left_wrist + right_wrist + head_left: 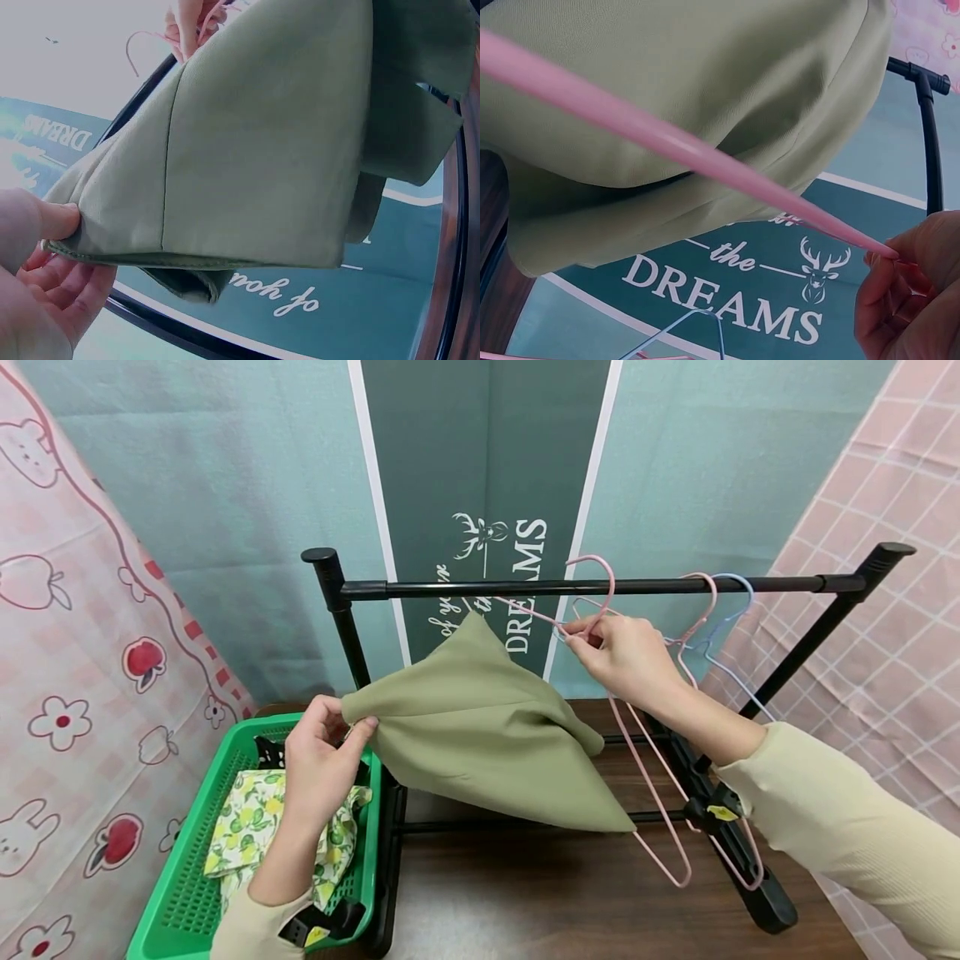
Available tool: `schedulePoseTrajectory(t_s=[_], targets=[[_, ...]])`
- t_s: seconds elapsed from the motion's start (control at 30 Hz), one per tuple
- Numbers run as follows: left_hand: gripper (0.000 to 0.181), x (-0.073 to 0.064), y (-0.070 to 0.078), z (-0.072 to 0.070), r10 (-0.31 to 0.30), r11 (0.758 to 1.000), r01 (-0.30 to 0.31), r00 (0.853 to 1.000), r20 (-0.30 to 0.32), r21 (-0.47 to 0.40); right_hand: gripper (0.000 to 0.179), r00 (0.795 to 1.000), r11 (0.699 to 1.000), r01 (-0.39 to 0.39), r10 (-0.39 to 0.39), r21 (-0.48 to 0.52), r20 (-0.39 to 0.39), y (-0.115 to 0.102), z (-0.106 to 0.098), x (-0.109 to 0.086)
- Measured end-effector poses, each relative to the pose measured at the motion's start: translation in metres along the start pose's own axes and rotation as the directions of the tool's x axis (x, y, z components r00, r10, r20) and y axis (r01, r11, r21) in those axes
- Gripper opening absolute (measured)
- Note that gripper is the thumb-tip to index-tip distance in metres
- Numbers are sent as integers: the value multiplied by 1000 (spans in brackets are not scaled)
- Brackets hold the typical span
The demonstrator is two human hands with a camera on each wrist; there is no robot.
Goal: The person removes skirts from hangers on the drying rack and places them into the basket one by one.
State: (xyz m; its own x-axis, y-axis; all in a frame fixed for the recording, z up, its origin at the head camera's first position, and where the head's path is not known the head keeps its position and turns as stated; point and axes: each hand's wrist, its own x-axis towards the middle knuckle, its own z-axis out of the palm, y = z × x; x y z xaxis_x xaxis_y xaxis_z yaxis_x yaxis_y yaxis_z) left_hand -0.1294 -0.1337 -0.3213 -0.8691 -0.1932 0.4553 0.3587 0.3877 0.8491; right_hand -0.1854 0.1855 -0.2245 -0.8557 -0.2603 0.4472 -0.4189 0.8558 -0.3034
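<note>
My left hand [324, 760] pinches the edge of an olive-green garment [480, 743], thumb on top and fingers beneath the hem, as the left wrist view shows. A pink clothes hanger [611, 587] has its hook up at the rack's rail. Just below that hook, my right hand [630, 656] grips the hanger between thumb and fingers. The garment lies over part of the hanger, whose lower corner pokes out past the cloth at the right. In the right wrist view, a pink hanger bar [682, 154] crosses in front of the green cloth [667, 90].
A black rack's rail [465, 588] spans the scene above a dark wooden table [525, 893]. Another pink hanger [708, 593] and a blue hanger [748, 597] hang at the right. At the left, a green basket [191, 906] holds lemon-print cloth [243, 818] and something black.
</note>
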Motion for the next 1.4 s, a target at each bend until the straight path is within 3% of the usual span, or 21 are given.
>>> schedulePoseTrajectory(t_s=[0.17, 0.3, 0.57, 0.9, 1.17, 1.33, 1.4], targets=[[27, 2, 0, -3, -23, 998, 23, 1000, 0, -51, 42, 1000, 1000, -5, 5, -17, -4, 3, 2, -2], [44, 5, 1, -7, -5, 999, 5, 1000, -14, -32, 43, 1000, 1000, 1, -1, -22, -8, 4, 2, -2], [17, 9, 3, -18, 18, 1000, -18, 998, -60, 4, 40, 999, 999, 38, -38, -21, -28, 5, 4, 0], [16, 16, 5, -31, -28, 1000, 26, 994, -102, -14, 42, 997, 997, 60, -62, -44, -52, 6, 7, -1], [17, 15, 2, -37, -119, 990, 110, 988, -98, -92, 42, 997, 996, 76, -77, -55, -21, 8, 9, -3], [16, 17, 0, -43, -133, 990, 124, 982, -132, -72, 43, 994, 994, 90, -95, -69, -59, 10, 9, -3], [15, 18, 0, -46, -146, 986, 131, 979, -141, -106, 43, 992, 993, 95, -100, -70, -72, 10, 9, -3]])
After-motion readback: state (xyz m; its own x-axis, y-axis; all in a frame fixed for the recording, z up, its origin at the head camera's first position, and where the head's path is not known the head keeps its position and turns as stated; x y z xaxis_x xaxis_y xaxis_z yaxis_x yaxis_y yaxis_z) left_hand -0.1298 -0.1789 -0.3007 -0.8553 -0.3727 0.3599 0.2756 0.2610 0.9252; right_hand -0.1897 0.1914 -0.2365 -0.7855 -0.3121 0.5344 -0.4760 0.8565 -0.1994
